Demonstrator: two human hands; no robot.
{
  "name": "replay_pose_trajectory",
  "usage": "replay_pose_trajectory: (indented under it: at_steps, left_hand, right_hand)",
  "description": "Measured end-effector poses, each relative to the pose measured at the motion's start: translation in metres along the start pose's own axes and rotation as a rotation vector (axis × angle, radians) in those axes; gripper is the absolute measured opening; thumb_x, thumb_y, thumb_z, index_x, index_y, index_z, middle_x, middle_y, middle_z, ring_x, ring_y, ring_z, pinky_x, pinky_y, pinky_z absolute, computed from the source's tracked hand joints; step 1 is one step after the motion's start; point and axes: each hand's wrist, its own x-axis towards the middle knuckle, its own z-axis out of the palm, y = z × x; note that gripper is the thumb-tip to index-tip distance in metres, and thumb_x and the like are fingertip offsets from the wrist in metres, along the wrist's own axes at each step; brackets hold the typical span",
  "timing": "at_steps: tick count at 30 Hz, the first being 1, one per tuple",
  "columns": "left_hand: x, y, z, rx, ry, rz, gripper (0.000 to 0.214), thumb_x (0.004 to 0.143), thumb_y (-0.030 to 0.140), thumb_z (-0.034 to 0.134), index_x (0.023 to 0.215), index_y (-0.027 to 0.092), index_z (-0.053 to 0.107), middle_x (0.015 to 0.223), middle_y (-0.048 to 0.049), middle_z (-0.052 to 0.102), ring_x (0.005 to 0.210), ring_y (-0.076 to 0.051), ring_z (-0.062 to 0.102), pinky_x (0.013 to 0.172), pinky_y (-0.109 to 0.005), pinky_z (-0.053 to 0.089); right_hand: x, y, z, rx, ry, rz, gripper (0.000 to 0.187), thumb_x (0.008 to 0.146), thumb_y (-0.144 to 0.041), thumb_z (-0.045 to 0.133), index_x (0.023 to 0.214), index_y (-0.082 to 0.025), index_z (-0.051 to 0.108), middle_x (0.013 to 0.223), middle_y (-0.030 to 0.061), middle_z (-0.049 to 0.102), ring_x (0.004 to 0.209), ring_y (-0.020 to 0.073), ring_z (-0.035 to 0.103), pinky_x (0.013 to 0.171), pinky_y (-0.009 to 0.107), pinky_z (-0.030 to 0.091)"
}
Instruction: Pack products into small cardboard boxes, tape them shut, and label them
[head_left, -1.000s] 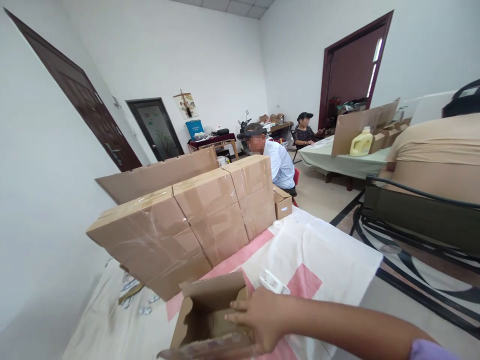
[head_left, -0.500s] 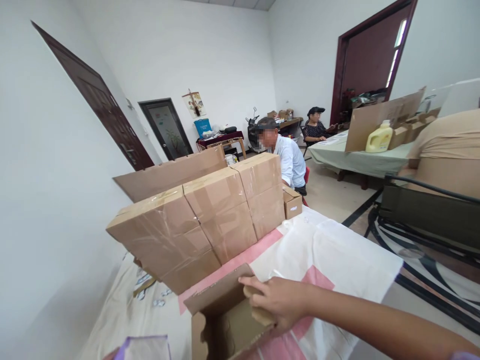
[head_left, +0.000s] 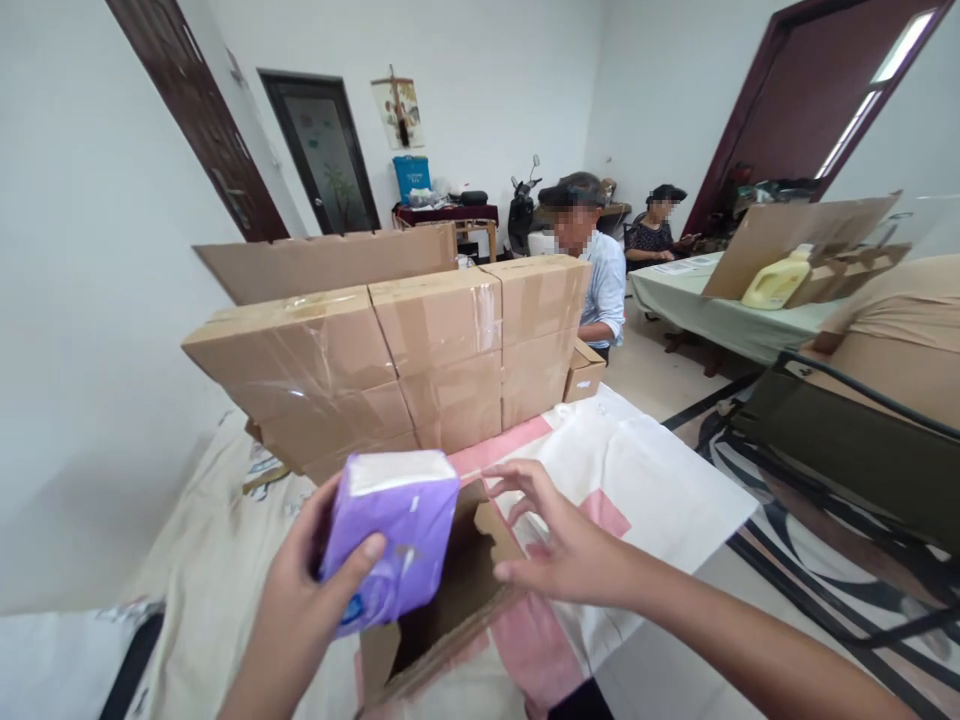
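My left hand (head_left: 315, 580) grips a purple pack of tissues (head_left: 401, 535) with a white top, tilted above the left part of an open cardboard box (head_left: 480, 570). The box stands on the cloth-covered table, and its dark inside shows between my hands. At the box's right side, my right hand (head_left: 551, 540) has its fingers apart and curved, with nothing in them. Whether its thumb touches the box's edge I cannot tell.
Taped cardboard cartons (head_left: 442, 360) form a wall behind the box, with a small carton (head_left: 585, 372) at their right end. A person in a light blue shirt (head_left: 606, 285) sits beyond. A yellow jug (head_left: 778, 280) stands on another table (head_left: 675, 290) at right.
My left hand has brought the tissue pack up from the bottom edge to over the box. My right hand has come off the box flap and spread its fingers. The view has shifted.
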Motion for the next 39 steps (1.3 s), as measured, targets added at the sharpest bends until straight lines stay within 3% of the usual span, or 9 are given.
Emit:
replay_pose_trajectory:
  at_steps: [2, 7, 13, 17, 21, 24, 30, 35, 39]
  left_hand:
    - [-0.011, 0.001, 0.019, -0.090, -0.042, -0.050, 0.078, 0.067, 0.062, 0.080, 0.132, 0.023, 0.061, 0.128, -0.0098, 0.068, 0.117, -0.034, 0.064, 0.103, -0.048, 0.053]
    - [-0.024, -0.008, 0.030, -0.223, 0.020, -0.149, 0.080, 0.079, 0.060, 0.072, 0.145, 0.023, 0.049, 0.136, -0.0114, 0.063, 0.123, -0.032, 0.062, 0.106, -0.048, 0.050]
    - [-0.008, -0.003, 0.007, -0.052, -0.283, -0.052, 0.073, 0.070, 0.046, 0.080, 0.135, 0.019, 0.062, 0.139, -0.0122, 0.064, 0.133, -0.037, 0.055, 0.116, -0.051, 0.041]
    - [0.006, -0.004, -0.015, -0.193, -0.500, -0.119, 0.068, 0.073, 0.041, 0.078, 0.138, 0.025, 0.061, 0.145, -0.0109, 0.060, 0.138, -0.036, 0.050, 0.115, -0.049, 0.042]
    - [-0.008, -0.034, -0.033, -0.491, -0.356, -0.149, 0.057, 0.085, 0.043, 0.066, 0.138, 0.024, 0.059, 0.137, -0.0127, 0.066, 0.128, -0.033, 0.059, 0.103, -0.046, 0.049]
    - [-0.031, -0.072, -0.038, -0.269, -0.090, 0.065, 0.028, 0.093, 0.039, 0.057, 0.108, 0.021, 0.072, 0.107, -0.0108, 0.076, 0.106, -0.028, 0.064, 0.093, -0.042, 0.048]
    - [-0.050, -0.113, -0.028, 0.364, -0.386, 0.401, 0.027, 0.095, 0.026, 0.049, 0.106, 0.028, 0.074, 0.114, -0.0074, 0.076, 0.100, -0.028, 0.054, 0.089, -0.045, 0.040]
    - [-0.050, -0.114, -0.012, 0.368, -0.526, 0.339, 0.035, 0.095, 0.024, 0.048, 0.127, 0.027, 0.061, 0.127, -0.0073, 0.069, 0.104, -0.028, 0.047, 0.092, -0.044, 0.040]
    - [-0.049, -0.108, -0.010, 0.411, -0.574, 0.321, 0.023, 0.091, 0.015, 0.044, 0.101, 0.023, 0.062, 0.113, -0.0072, 0.071, 0.102, -0.028, 0.048, 0.087, -0.043, 0.040]
  right_hand:
    - [0.014, -0.008, 0.019, -0.085, 0.064, -0.143, 0.105, 0.079, -0.036, 0.080, 0.155, -0.029, 0.009, 0.160, 0.0207, 0.025, 0.149, 0.0322, 0.034, 0.110, 0.052, 0.045]
    - [0.039, -0.015, 0.030, -0.326, 0.110, -0.393, 0.110, 0.081, -0.037, 0.076, 0.160, -0.023, 0.000, 0.168, 0.0220, 0.002, 0.157, 0.0359, 0.010, 0.119, 0.060, 0.031]
    - [0.056, -0.026, 0.028, -0.872, -0.171, -0.781, 0.073, 0.090, -0.017, 0.063, 0.156, -0.030, 0.034, 0.167, 0.0038, 0.029, 0.156, 0.0367, 0.013, 0.121, 0.064, 0.024]
    - [0.069, -0.031, 0.048, -0.920, -0.135, -0.898, 0.061, 0.096, -0.017, 0.056, 0.154, -0.022, 0.039, 0.150, 0.0116, 0.053, 0.145, 0.0337, 0.036, 0.116, 0.059, 0.032]
    - [0.070, -0.032, 0.044, -0.635, -0.238, -0.696, 0.088, 0.084, -0.047, 0.072, 0.157, -0.018, 0.032, 0.134, 0.0204, 0.056, 0.126, 0.0370, 0.050, 0.105, 0.057, 0.041]
    - [0.066, -0.021, 0.028, -0.342, -0.394, -0.379, 0.109, 0.069, -0.054, 0.082, 0.158, -0.020, 0.030, 0.135, 0.0164, 0.050, 0.121, 0.0335, 0.053, 0.101, 0.047, 0.047]
    - [0.069, 0.014, 0.022, -0.188, -0.713, -0.081, 0.112, 0.066, -0.043, 0.088, 0.159, -0.029, 0.027, 0.144, 0.0102, 0.046, 0.133, 0.0318, 0.046, 0.109, 0.043, 0.043]
    - [0.071, 0.021, 0.025, -0.205, -0.725, -0.045, 0.114, 0.064, -0.041, 0.088, 0.159, -0.029, 0.026, 0.141, 0.0098, 0.045, 0.129, 0.0296, 0.050, 0.106, 0.041, 0.045]
    - [0.067, 0.013, 0.007, -0.254, -0.677, -0.008, 0.110, 0.065, -0.039, 0.086, 0.158, -0.033, 0.028, 0.138, 0.0079, 0.047, 0.124, 0.0295, 0.054, 0.100, 0.038, 0.048]
